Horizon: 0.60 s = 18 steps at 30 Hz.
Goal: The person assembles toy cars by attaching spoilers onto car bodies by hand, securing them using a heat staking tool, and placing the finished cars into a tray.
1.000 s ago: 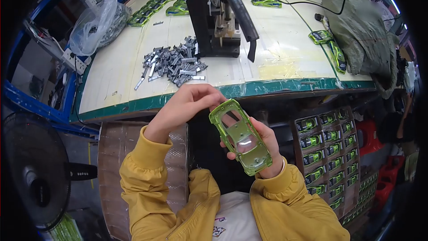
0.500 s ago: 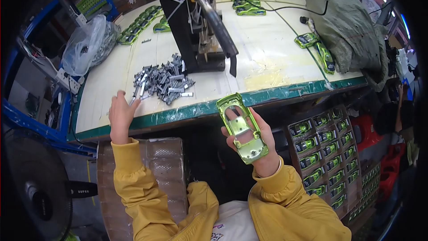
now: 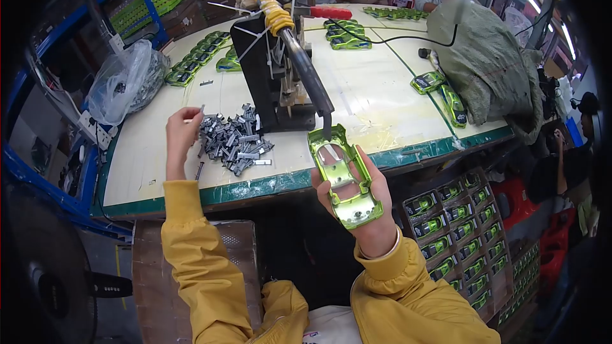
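Observation:
In my right hand [image 3: 377,209] lies a green toy car body shell [image 3: 358,209], its hollow inside turned up toward me, near the table's front edge. My left hand [image 3: 181,137] is over the table at the left side of a heap of small grey plastic parts [image 3: 239,146]. Its thumb and fingers pinch one small grey plastic part [image 3: 202,109], mostly hidden by the fingertips. Beyond the shell stands a black hand press [image 3: 252,57] with a long metal lever [image 3: 305,67] and yellow-wrapped grip.
Green car shells [image 3: 347,35] lie in rows on the table [image 3: 376,108]. A plastic bag [image 3: 131,76] sits at left, a grey-green sack [image 3: 484,64] at right. A compartment tray [image 3: 456,229] of cars stands low right; a fan [image 3: 51,280] low left. People sit across the table.
My left hand has moved forward beside the heap, and its spread fingers have closed on a small grey part. The shell stays in my right hand. The view has tilted up slightly.

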Available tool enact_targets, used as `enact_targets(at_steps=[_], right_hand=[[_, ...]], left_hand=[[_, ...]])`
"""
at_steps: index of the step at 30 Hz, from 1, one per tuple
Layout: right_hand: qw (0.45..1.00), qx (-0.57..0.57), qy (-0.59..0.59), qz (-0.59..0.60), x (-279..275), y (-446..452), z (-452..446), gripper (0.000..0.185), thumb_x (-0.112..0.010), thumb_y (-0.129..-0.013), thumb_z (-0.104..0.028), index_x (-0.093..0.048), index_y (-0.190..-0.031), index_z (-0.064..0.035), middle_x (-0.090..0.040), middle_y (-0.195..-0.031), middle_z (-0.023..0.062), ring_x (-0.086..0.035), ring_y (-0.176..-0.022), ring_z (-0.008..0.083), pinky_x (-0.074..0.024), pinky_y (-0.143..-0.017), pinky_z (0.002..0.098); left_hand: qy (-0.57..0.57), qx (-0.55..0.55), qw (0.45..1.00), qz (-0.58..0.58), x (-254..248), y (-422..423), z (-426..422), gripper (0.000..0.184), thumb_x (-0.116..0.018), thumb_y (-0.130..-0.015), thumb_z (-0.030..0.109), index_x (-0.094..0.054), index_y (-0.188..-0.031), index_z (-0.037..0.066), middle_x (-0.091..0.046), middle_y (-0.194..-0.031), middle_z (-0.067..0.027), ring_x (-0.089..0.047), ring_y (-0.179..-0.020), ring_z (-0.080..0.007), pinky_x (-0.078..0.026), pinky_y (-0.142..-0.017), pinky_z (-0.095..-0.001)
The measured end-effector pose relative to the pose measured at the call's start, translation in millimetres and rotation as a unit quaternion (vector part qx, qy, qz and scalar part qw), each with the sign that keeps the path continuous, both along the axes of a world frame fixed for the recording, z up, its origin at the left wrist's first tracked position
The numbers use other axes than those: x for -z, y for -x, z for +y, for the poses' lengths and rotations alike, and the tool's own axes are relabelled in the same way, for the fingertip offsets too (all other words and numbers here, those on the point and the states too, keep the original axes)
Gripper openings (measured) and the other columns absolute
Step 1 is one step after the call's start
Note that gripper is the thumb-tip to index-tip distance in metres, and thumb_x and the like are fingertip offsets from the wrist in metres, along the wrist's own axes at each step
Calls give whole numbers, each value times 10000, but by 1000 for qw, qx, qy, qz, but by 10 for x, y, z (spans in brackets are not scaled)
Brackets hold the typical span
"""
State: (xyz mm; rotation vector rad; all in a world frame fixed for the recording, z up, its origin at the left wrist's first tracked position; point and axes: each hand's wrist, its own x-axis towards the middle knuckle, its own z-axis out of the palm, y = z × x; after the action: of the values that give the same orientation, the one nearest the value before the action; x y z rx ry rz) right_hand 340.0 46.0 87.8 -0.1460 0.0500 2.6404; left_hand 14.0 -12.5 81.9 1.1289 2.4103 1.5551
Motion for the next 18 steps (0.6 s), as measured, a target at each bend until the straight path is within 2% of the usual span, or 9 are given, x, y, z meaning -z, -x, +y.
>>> enact_targets(at_steps=[2, 4, 5, 6, 8, 9, 13, 16, 18], right_hand=[[1000, 1, -14, 0, -24, -2, -8, 330, -377, -890, -299, -516, -1022, -30, -557, -938, 126, -534, -855, 291, -485, -672, 360], [1000, 6, -28, 1, -59, -22, -29, 345, -369, -892, -308, -514, -1026, -25, -558, -945, 129, -535, -862, 291, -485, -672, 359], [1000, 7, -29, 4, -64, -35, -34, 356, -361, -894, -314, -512, -1032, -22, -560, -947, 132, -536, -864, 292, -488, -672, 360], [1000, 9, -28, 2, -76, -43, -31, 356, -361, -894, -314, -512, -1032, -22, -560, -947, 132, -536, -864, 292, -488, -672, 360], [1000, 5, -28, -6, -88, -53, -44, 357, -359, -895, -314, -512, -1033, -23, -562, -944, 136, -540, -858, 292, -492, -673, 363], [1000, 4, -25, -9, -94, -56, -48, 357, -359, -895, -314, -512, -1033, -23, -562, -944, 136, -540, -858, 292, -492, -673, 363], [999, 11, -30, -2, -101, -54, -54, 363, -357, -895, -319, -510, -1034, -21, -561, -938, 140, -542, -856, 291, -497, -670, 365], [1000, 12, -24, -1, -135, -54, -56, 366, -355, -895, -321, -510, -1034, -20, -559, -938, 143, -542, -860, 292, -499, -666, 366], [1000, 10, -19, 1, -140, -56, -52, 366, -355, -895, -322, -509, -1034, -20, -558, -938, 144, -541, -862, 293, -501, -664, 367]], left_hand=[[-40, 11, 999, -7, 178, 95, 183, 185, -574, -751, 137, -606, -851, -15, -589, -670, -49, -475, -453, -69, -367, -411, -197], [-139, -10, 988, -62, 280, 91, 316, 183, -561, -758, 130, -600, -865, -13, -583, -676, -49, -486, -477, -68, -379, -432, -198], [-81, -54, 995, -21, 311, 120, 324, 206, -541, -766, 110, -573, -932, -7, -574, -679, -53, -488, -488, -71, -384, -438, -202], [-80, -52, 995, -22, 326, 119, 322, 206, -541, -766, 110, -573, -932, -7, -574, -679, -53, -488, -488, -71, -384, -438, -202], [-155, -56, 986, 23, 378, 116, 270, 234, -523, -774, 97, -540, -986, -1, -561, -685, -52, -502, -506, -77, -393, -439, -203], [-154, -70, 985, 20, 363, 70, 240, 257, -506, -781, 84, -510, -1024, -1, -553, -699, -53, -517, -513, -88, -413, -443, -210], [-180, -79, 981, 14, 322, 30, 205, 215, -469, -797, 63, -518, -992, -13, -549, -722, -59, -530, -525, -97, -442, -459, -224], [-171, -45, 984, 19, 397, 137, 223, 209, -436, -810, 42, -538, -984, -14, -553, -746, -65, -548, -547, -115, -466, -488, -233], [-193, -46, 980, -12, 428, 137, 245, 224, -416, -821, 36, -572, -977, -1, -572, -783, -72, -573, -620, -127, -478, -518, -224]])
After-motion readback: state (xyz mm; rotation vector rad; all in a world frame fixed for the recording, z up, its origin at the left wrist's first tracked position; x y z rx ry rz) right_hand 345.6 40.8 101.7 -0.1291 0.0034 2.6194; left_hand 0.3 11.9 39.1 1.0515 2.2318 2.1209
